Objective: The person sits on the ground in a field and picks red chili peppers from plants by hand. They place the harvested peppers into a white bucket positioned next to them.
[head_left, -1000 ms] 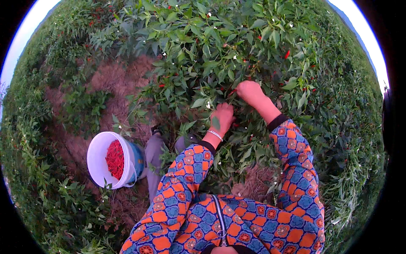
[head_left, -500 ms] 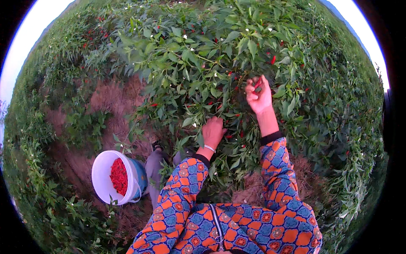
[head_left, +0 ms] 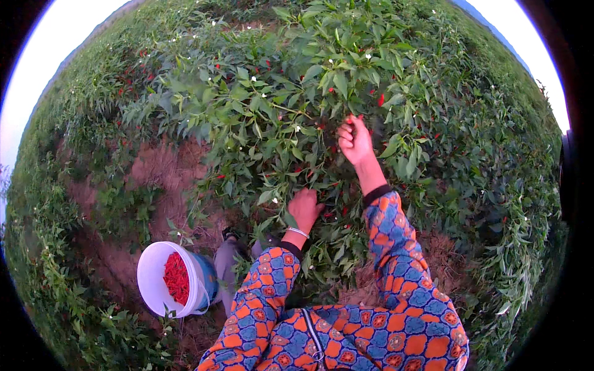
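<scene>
My right hand [head_left: 356, 142] is raised among the upper branches of a chili pepper plant [head_left: 247, 105]. Its fingers are curled shut on red chili peppers [head_left: 351, 119], whose red shows at the fingertips and beside the thumb. Lower and to the left, my left hand [head_left: 304, 208] is in the foliage with its back toward me. The left fingers curl inward, and leaves and the hand itself hide what they may hold. Close above my right hand hangs a red chili [head_left: 381, 99]. Other red chilies show among the leaves between and around both hands.
A white bucket [head_left: 148, 281] partly filled with picked red chilies [head_left: 177, 279] stands tilted at my lower left, beside my leg [head_left: 225, 263]. Bare reddish soil [head_left: 164, 170] shows to the left. Dense pepper plants spread on every side.
My right hand has moved left relative to the plant's branches and its fingers have closed further around the chilies. My left hand stays low in the leaves. The whole view has shifted slightly.
</scene>
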Available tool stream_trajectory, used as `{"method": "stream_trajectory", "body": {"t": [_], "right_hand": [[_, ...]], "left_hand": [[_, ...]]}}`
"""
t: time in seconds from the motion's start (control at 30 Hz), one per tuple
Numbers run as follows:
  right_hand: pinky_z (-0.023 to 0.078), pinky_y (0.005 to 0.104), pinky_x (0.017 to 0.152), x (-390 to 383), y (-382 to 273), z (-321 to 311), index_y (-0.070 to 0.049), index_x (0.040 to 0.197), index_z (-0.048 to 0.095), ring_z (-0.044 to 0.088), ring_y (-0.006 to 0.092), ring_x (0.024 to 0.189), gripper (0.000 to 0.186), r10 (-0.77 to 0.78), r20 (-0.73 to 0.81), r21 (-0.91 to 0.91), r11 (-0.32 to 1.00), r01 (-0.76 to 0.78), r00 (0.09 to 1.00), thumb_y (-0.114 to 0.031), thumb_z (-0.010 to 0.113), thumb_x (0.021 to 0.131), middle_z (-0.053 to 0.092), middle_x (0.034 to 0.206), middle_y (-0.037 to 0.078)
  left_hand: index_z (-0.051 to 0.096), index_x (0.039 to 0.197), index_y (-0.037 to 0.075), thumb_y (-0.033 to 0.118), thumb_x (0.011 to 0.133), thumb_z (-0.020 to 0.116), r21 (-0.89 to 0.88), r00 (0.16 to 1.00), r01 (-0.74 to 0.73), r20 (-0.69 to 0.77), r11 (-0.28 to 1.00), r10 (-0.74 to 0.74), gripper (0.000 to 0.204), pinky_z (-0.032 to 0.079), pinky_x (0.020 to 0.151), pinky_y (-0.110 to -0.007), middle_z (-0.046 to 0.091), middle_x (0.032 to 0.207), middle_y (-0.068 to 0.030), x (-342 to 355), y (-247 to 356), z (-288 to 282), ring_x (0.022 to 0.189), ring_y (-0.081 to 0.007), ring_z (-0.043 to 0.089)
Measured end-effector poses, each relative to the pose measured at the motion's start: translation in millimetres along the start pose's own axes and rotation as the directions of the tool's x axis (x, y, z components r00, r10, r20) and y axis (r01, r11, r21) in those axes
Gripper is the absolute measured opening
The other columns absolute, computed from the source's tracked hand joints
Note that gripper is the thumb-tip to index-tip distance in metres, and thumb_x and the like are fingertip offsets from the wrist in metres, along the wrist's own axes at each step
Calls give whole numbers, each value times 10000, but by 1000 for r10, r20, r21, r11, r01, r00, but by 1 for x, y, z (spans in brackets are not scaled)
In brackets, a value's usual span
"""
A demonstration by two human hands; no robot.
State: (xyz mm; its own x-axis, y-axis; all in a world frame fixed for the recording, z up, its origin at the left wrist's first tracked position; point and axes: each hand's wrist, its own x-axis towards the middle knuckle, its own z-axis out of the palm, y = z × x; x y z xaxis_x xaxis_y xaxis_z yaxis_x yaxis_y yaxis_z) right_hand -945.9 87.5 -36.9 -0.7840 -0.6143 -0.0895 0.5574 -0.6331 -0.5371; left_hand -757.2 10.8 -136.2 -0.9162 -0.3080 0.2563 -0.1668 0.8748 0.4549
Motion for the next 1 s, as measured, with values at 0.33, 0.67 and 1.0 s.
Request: {"method": "stream_trajectory", "body": {"t": [0.33, 0.67, 1.0], "right_hand": [[385, 358, 420, 28, -85, -6, 0, 791, 525, 478, 190, 453, 293, -737, 487, -841, -540, 24, 469, -292, 551, 806, 527, 551, 111], [163, 178, 329, 13, -80, -5, -101, 791, 549, 216, 55, 413, 248, -133, 267, 329, 943, 39, 954, -320, 472, 878, 294, 526, -66], [399, 291, 604, 174, -132, -23, -111, 979, 558, 509, 142, 783, 211, -377, 445, -806, 228, 547, 812, -241, 515, 818, 572, 888, 54]], "left_hand": [[539, 824, 42, 245, 583, 728, -1, 999, 37, 17, 999, -37, 368, 444, 638, -402, 532, 812, -111, -2, 3, 3, 786, -302, 539], [524, 783, 45, 206, 573, 722, -21, 1000, 11, -6, 1000, -12, 331, 446, 628, -403, 533, 782, -110, -5, -3, 2, 783, -306, 540], [546, 762, 57, 219, 565, 730, -35, 1000, -27, 2, 999, 27, 315, 451, 631, -402, 542, 815, -105, 9, 23, 18, 797, -293, 545]]}}
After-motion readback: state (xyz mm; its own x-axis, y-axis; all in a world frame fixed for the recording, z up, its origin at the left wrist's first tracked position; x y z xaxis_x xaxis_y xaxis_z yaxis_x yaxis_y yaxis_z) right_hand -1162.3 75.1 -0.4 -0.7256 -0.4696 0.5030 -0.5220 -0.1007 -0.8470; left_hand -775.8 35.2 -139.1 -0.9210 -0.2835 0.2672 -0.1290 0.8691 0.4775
